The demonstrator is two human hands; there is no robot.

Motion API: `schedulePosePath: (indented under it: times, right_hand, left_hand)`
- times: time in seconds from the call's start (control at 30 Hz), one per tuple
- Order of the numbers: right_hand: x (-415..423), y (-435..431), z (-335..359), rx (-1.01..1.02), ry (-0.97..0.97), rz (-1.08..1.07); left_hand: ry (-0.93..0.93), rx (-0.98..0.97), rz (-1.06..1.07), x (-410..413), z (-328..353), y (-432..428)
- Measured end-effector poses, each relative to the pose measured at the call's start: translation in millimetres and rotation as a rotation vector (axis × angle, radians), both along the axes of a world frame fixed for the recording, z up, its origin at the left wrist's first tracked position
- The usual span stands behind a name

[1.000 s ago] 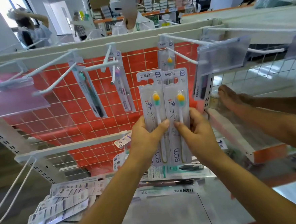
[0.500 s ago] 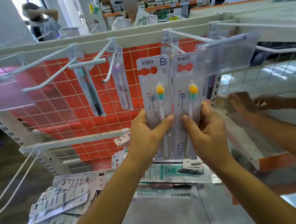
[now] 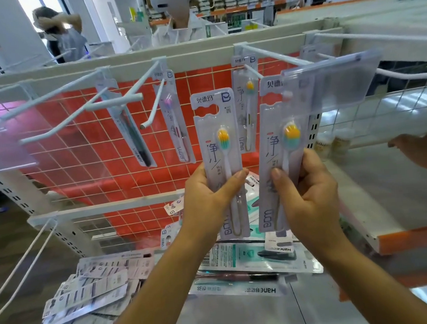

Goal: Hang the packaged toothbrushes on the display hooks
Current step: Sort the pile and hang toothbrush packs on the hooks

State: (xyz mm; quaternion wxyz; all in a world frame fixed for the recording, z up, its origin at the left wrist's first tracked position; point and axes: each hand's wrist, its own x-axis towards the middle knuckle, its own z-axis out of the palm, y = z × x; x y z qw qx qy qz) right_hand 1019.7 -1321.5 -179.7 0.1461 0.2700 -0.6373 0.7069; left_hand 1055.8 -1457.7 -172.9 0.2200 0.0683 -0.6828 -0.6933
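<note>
My left hand [image 3: 210, 200] grips one packaged toothbrush [image 3: 217, 146], white card with a yellow-and-teal brush head, held upright. My right hand [image 3: 308, 195] grips a second, matching pack [image 3: 278, 132], held higher, its top partly behind the clear label holder [image 3: 333, 82] at the tip of a white display hook [image 3: 270, 54]. Three packs hang on the hooks at the back: a dark one [image 3: 129, 132], a purple one [image 3: 174, 119] and a yellow one [image 3: 246, 109].
White hooks [image 3: 58, 96] jut from the top rail over a red wire grid panel [image 3: 85, 150]. Loose toothbrush packs lie piled at lower left [image 3: 90, 292] and flat below my hands [image 3: 252, 260]. Another person's hand [image 3: 418, 150] reaches in from the right. People stand behind the rack.
Both hands have risen with their packs and moved apart. The right pack has gone up and to the right, its top now behind the clear label holder.
</note>
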Motion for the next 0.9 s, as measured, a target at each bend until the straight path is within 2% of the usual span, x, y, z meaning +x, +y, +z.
schedulePosePath:
  times: [0.6, 0.9]
  right_hand:
    - [-8, 6, -6, -0.062, 0.017, 0.006]
    - [-18, 4, -4, 0.005, -0.014, -0.011]
  left_hand:
    - [-0.044, -0.008, 0.007, -7, -6, -1]
    - [-0.009, -0.003, -0.016, -8, -6, 1]
